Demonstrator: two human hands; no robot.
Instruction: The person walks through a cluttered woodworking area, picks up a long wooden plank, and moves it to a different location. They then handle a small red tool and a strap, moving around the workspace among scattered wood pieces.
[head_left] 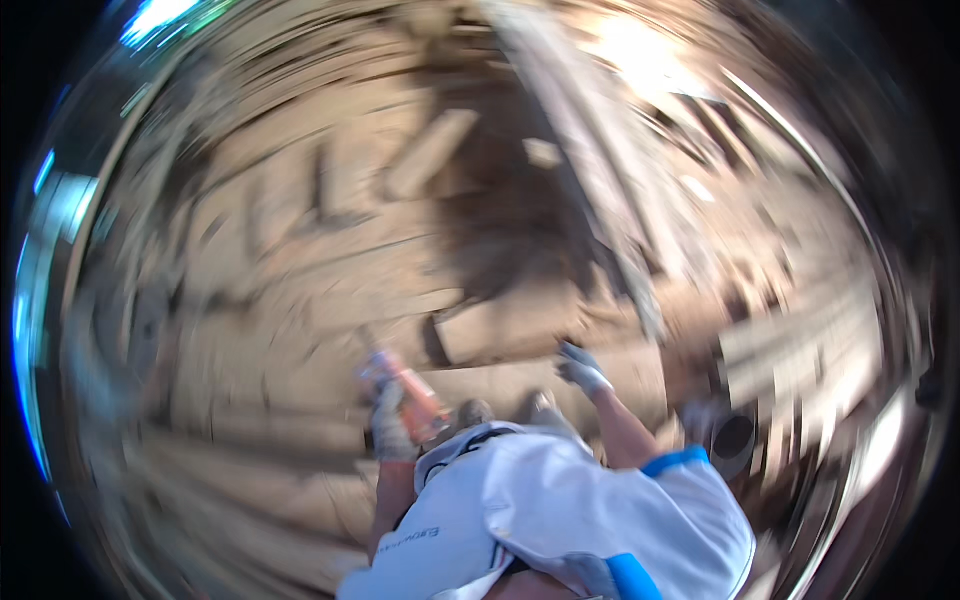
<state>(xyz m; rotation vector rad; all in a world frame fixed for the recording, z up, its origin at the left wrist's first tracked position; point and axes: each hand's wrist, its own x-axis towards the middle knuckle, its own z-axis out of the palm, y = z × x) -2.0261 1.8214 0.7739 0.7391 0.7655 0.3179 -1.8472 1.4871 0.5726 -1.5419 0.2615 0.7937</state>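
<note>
My left hand (392, 425), in a pale glove, is closed around a long orange-red object (424, 405) with a bluish-white end. Motion blur hides its exact kind. It slants up and to the left in front of my body. My right hand (582, 368), in a grey-white glove with dark fingertips, hangs over a wide wooden board (625, 385). Its fingers are loosely bent and apart, and I see nothing held in them. The two hands are well apart, on either side of my shoes (541, 402).
Loose wood blocks (432, 155) lie scattered on the brown, dusty ground ahead. A long pale beam (590, 170) runs from far centre toward the right. Stacked boards (800, 350) stand at right, near a dark round opening (735, 438). Much of the surroundings is smeared.
</note>
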